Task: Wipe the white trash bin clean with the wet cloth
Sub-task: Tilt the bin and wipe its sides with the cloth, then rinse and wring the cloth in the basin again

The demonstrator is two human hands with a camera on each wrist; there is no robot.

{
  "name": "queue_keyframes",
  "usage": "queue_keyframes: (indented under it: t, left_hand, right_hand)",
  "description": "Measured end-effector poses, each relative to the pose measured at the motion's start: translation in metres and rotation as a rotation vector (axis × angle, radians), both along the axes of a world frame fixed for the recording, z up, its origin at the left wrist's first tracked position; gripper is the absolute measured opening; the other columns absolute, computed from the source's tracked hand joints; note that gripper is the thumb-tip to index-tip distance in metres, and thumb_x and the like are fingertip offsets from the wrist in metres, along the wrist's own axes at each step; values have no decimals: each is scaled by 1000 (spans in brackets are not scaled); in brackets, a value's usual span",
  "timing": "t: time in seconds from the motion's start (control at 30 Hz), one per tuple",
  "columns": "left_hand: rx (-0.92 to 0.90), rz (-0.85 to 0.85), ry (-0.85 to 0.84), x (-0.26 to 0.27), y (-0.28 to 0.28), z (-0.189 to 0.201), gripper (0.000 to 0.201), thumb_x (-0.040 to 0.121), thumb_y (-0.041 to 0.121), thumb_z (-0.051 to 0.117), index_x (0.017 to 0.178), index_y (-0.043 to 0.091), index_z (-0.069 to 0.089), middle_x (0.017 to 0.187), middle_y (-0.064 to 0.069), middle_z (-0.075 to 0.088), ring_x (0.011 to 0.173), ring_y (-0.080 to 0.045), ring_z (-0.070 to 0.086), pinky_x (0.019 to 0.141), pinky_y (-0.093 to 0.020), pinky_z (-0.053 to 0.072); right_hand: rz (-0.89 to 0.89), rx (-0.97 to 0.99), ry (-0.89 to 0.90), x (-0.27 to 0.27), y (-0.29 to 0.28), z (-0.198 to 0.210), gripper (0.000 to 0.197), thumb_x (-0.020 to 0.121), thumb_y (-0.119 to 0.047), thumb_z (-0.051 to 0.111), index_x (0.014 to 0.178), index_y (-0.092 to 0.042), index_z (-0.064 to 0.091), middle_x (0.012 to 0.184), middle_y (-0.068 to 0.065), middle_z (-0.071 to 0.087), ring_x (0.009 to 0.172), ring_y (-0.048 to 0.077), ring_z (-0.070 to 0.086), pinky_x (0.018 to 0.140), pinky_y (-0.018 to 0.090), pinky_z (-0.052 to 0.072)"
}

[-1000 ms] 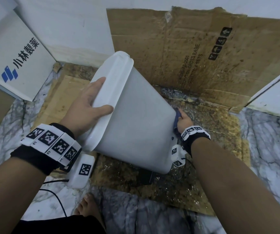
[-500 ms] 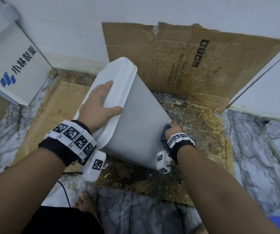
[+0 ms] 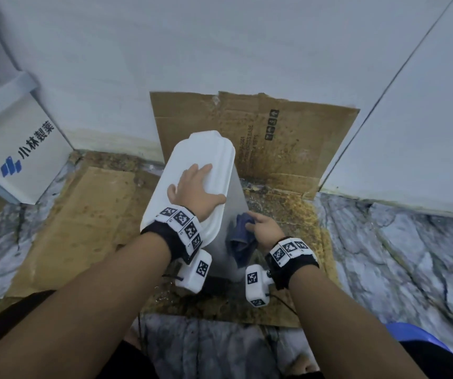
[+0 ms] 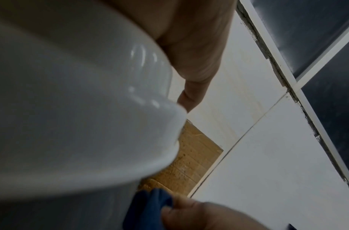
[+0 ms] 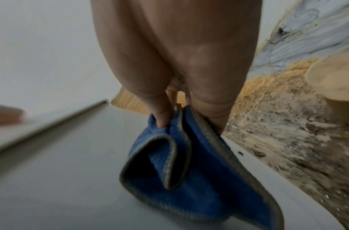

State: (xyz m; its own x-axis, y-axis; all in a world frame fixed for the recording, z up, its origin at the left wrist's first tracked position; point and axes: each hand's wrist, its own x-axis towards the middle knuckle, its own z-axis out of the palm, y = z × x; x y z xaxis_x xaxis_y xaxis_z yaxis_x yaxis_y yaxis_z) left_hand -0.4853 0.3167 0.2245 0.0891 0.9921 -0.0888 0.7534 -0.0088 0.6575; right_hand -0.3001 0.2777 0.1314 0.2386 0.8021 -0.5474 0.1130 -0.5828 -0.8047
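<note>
The white trash bin stands on wet cardboard with its lid closed. My left hand lies flat on the lid, fingers spread and the thumb along the lid's right edge. The left wrist view shows the lid's rim close up under my left hand. My right hand pinches a folded blue cloth and holds it against the bin's grey right wall. In the right wrist view my right hand clamps the cloth between thumb and fingers, and the cloth lies on the wall.
A cardboard sheet leans on the white wall behind the bin. Stained cardboard covers the marble floor. A white box with a blue logo sits at the left. A beige round container stands right of the bin.
The bin has come from a lean toward me to nearly upright. My left hand slid from the lid's edge onto its top. My right hand drew the cloth up and toward me along the wall.
</note>
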Motion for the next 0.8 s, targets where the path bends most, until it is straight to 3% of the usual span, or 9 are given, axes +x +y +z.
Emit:
queue_keyframes:
  t: [0.13,0.33,0.47,0.57,0.63,0.7,0.8]
  left_hand:
    - [-4,-70,-28,20,-16,6,83,73,37,75,145,31,35,158,4,21,145,-17,16,118,-48,6]
    - [-85,-267,-79,48,-43,10,90,73,41,78,147,19,32,159,2,19,147,-18,13,120,-38,3]
    - [-115,-344,-27,63,-64,11,86,77,35,77,148,18,31,159,4,19,146,-19,17,120,-35,13]
    - [-110,-342,7,65,-75,15,82,79,32,75,147,17,32,159,3,20,145,-20,18,120,-36,15]
    - [-143,-335,11,62,-79,19,82,79,31,76,147,17,33,158,3,22,145,-21,22,119,-36,18]
    - [-195,-334,0,57,-79,26,78,78,31,77,144,18,38,155,1,28,141,-22,29,116,-34,24]
    - [-271,-393,45,50,-74,51,62,81,33,73,136,16,49,143,-4,47,128,-23,47,105,-32,36]
  right_hand:
    - [-112,83,82,23,-18,44,41,94,5,48,131,-12,53,116,11,61,112,33,58,100,51,46]
    - [-162,147,56,60,-42,85,39,94,-3,51,129,-20,56,127,13,60,111,34,60,97,54,49]
    - [-223,204,68,69,-65,107,40,95,-1,48,132,-15,54,126,12,59,114,32,58,98,49,48]
    - [-212,225,43,77,-78,117,40,95,2,48,131,-13,54,128,15,58,113,31,58,90,41,52]
    - [-186,238,24,82,-85,126,40,95,2,48,132,-12,54,130,15,56,116,31,56,93,41,51]
    - [-141,253,-6,86,-90,137,40,94,3,48,132,-11,54,132,15,55,120,32,54,101,44,47]
    - [-64,289,-77,94,-97,156,36,94,1,50,125,-14,59,131,14,57,119,32,55,102,46,46]
